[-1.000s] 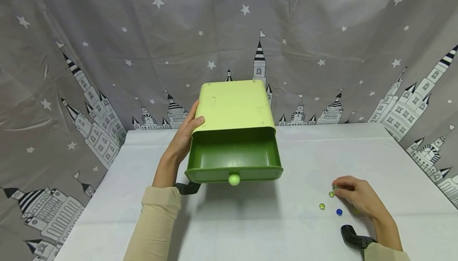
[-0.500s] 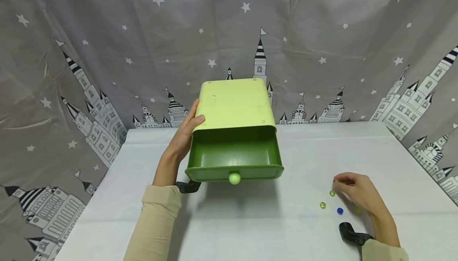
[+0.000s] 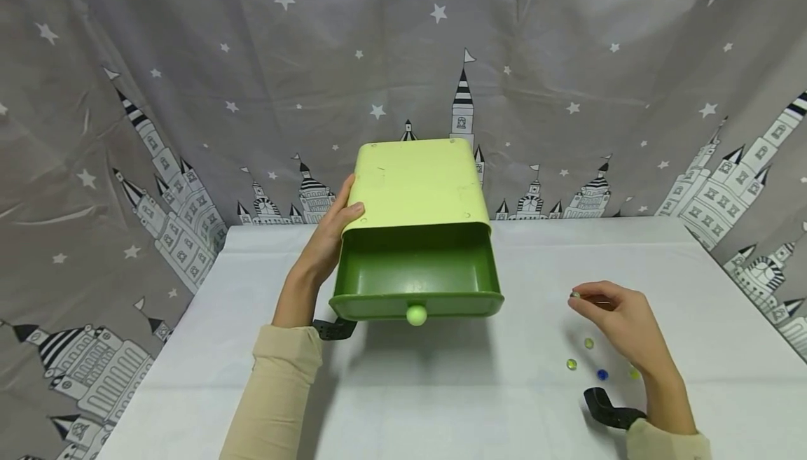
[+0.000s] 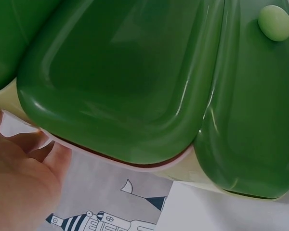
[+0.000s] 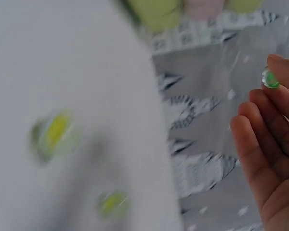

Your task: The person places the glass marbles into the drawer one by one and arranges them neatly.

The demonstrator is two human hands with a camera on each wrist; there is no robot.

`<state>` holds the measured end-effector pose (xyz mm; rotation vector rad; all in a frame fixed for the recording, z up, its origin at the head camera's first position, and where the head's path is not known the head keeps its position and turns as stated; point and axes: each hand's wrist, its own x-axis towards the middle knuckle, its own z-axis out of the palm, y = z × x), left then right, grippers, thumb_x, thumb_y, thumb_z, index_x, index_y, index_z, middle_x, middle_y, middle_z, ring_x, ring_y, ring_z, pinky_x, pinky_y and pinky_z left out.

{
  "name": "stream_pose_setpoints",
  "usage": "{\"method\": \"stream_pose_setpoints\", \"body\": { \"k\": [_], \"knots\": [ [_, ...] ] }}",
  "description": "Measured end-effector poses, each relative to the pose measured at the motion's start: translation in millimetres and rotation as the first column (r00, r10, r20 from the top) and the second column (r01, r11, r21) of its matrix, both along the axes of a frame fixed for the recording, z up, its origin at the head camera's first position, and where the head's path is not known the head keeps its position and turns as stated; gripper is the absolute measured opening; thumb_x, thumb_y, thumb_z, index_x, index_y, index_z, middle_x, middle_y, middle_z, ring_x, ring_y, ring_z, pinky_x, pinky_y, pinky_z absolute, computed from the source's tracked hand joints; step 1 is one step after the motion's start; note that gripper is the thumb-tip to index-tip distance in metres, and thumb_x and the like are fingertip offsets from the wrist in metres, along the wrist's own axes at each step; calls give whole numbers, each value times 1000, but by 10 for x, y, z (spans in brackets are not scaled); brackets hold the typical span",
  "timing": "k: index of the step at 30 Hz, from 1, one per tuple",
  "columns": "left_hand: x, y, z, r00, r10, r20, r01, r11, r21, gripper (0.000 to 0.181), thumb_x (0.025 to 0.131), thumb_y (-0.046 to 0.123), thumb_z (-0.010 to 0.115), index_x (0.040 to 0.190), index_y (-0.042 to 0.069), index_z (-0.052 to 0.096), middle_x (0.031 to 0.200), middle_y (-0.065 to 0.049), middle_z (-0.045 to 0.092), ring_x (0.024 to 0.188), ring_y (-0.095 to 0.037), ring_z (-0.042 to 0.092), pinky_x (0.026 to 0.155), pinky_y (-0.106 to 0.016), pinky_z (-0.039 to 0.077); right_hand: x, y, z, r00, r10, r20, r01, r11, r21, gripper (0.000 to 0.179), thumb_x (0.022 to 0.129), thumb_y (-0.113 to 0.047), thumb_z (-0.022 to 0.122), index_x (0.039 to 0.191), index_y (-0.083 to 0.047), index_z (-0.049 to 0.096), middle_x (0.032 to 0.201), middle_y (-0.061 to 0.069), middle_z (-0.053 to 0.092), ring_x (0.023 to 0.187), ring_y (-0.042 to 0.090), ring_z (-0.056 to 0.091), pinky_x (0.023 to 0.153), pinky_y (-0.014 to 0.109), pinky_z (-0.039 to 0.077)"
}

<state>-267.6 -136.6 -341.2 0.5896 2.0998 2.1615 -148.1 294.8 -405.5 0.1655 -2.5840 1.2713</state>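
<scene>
In the head view, a small yellow-topped drawer box (image 3: 419, 183) stands at the middle with its green drawer (image 3: 416, 271) pulled out at the front. My left hand (image 3: 324, 239) grips the box by its left side, the thumb at the top edge. Up close in the left wrist view, the green drawer's light green knob (image 4: 274, 23) shows at the upper right. My right hand (image 3: 621, 316) pinches a clear and green marble (image 5: 269, 78) between thumb and forefinger, above the table. Below that hand lie a blue marble (image 3: 602, 374) and yellow-green marbles (image 3: 571, 364).
A white cloth covers the table (image 3: 492, 404). Behind it hangs a grey curtain (image 3: 403, 47) printed with castles and stars. Blurred yellow-green marbles (image 5: 53, 134) lie on the cloth in the right wrist view.
My right hand has picked the green marble up off the cloth and moved up and slightly left with it. The left hand and the drawer box stay about where they were.
</scene>
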Motion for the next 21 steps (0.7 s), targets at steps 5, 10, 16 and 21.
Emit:
{"method": "stream_pose_setpoints", "body": {
  "k": [5, 10, 16, 21],
  "knots": [
    [-5, 5, -8, 1000, 0, -15, 0, 1000, 1, 74, 99, 31, 47, 160, 28, 5, 163, 10, 2, 146, -4, 1, 117, -39, 7, 53, -184, 216, 999, 35, -31, -36, 998, -43, 21, 92, -21, 72, 106, -6, 72, 101, 6, 71, 85, 5, 67, 71, 20, 52],
    [-1, 8, -10, 1000, 2, -18, -2, 1000, 1, 74, 99, 32, 47, 160, 28, 7, 163, 10, 3, 145, -4, 2, 117, -39, 7, 122, -381, 400, 993, 95, -65, -102, 988, -117, 15, 91, -15, 73, 103, -6, 72, 98, 5, 70, 85, 11, 68, 72, 22, 53],
    [6, 8, -7, 1000, 8, -25, -8, 1000, -1, 73, 99, 32, 47, 160, 29, 7, 163, 10, 4, 145, -3, 2, 117, -39, 8, 193, -564, 584, 982, 144, -126, -158, 981, -109, 9, 89, -8, 74, 98, -8, 73, 95, 1, 70, 86, 12, 67, 74, 22, 52],
    [1, 9, -10, 1000, 2, -27, -2, 1000, -5, 74, 99, 33, 47, 160, 29, 7, 163, 10, 3, 146, -5, 2, 117, -41, 8, 245, -731, 693, 959, 176, -224, -206, 972, -117, 15, 85, 0, 75, 96, -10, 73, 91, -1, 69, 84, 12, 64, 78, 19, 51]
  ]
}}
